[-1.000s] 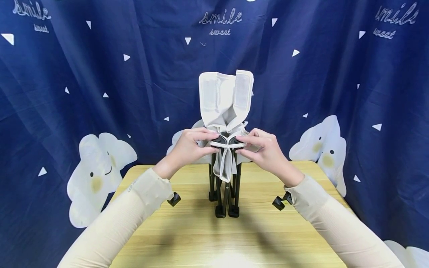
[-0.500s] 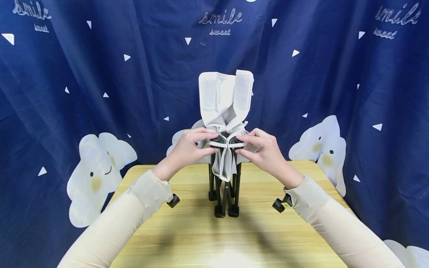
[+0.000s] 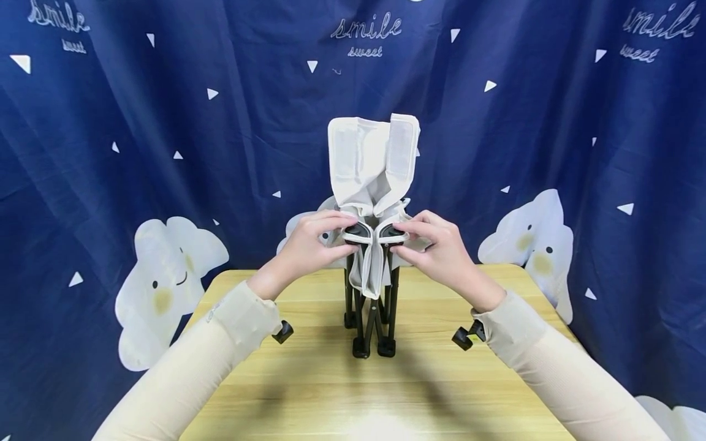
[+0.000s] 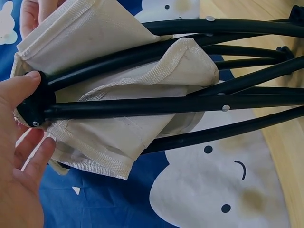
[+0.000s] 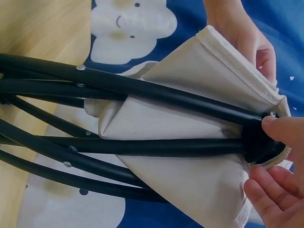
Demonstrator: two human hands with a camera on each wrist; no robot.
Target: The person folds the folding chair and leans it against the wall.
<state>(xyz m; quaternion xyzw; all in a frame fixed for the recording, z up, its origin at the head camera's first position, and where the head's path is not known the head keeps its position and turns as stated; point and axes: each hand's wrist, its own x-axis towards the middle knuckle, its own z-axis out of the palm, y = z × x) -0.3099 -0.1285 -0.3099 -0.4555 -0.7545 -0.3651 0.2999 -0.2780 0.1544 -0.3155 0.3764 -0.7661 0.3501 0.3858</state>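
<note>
A folding camp stool (image 3: 360, 318) with black tube legs and off-white cloth stands upright, folded narrow, on the wooden table. My left hand (image 3: 309, 240) pinches its left front black corner piece (image 3: 358, 231) between thumb and fingers. On the other side, my right hand (image 3: 441, 246) pinches the matching right corner piece (image 3: 389, 231). A small gap separates the two corners. Slack seat cloth (image 3: 371, 272) hangs in a fold below them. In the left wrist view, the thumb of the left hand (image 4: 19, 190) presses on the black corner joint above crossed legs (image 4: 142, 108).
Behind the corners rise two white cloth flaps (image 3: 345, 150). The wooden table (image 3: 298, 367) extends around the stool's feet. A dark blue curtain (image 3: 248, 122) with cloud prints hangs close behind and at both sides. Black wrist cameras (image 3: 284, 331) project from both sleeves.
The two front corners have come slightly apart, left one to the left and right one to the right. Both hands keep their pinch. The head view has shifted a little.
</note>
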